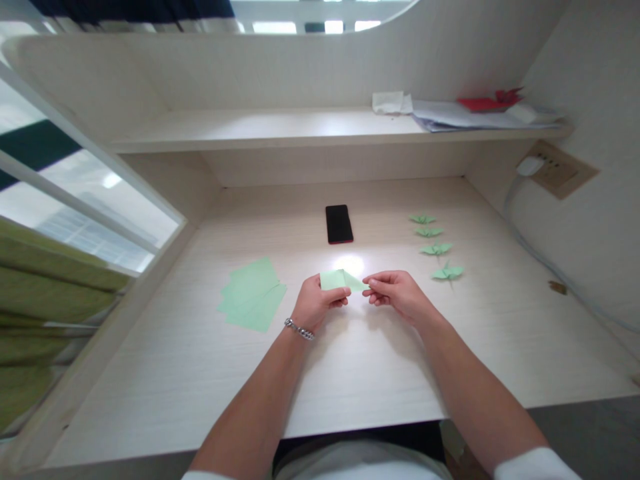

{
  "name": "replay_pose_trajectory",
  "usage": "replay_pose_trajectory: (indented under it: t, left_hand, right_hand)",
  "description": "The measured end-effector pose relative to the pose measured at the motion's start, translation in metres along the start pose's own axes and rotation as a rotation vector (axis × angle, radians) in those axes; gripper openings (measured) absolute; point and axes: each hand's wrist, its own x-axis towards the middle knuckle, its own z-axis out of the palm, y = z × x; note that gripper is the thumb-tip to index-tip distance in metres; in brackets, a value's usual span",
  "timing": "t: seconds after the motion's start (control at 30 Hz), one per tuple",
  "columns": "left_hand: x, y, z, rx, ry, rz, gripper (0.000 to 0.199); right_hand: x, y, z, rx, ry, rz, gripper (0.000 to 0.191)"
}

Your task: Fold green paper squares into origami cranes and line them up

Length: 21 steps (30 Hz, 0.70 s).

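A partly folded green paper [334,279] is held between both hands above the desk. My left hand [320,300] grips its left part, thumb on top; a chain bracelet circles that wrist. The fingers of my right hand [393,292] pinch the paper's pointed right end. Left of my hands lies a loose pile of green sheets [253,293]. On the right, several folded green paper cranes stand in a row, from the far one [423,219] to the nearest [447,273].
A black phone [339,224] lies beyond my hands. Across the back runs a shelf [250,127] with papers [450,117] and a red folded piece [507,96]. A white cable [535,253] hangs from the wall socket [565,172] at right.
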Motion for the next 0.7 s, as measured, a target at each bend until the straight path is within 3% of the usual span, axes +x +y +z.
replay_pose_trajectory:
  t: [0.13, 0.33, 0.7]
  left_hand:
    - [0.001, -0.001, -0.001, 0.008, 0.006, 0.001, 0.028]
    - [0.001, -0.001, 0.000, 0.017, -0.012, 0.007, 0.026]
    - [0.000, -0.004, 0.002, 0.051, -0.051, 0.006, 0.026]
  right_hand:
    - [0.001, 0.000, -0.002, -0.082, 0.031, -0.005, 0.032]
    - [0.002, 0.006, 0.002, -0.332, -0.037, -0.028, 0.030]
    - [0.004, 0.010, 0.003, -0.284, -0.082, -0.073, 0.031]
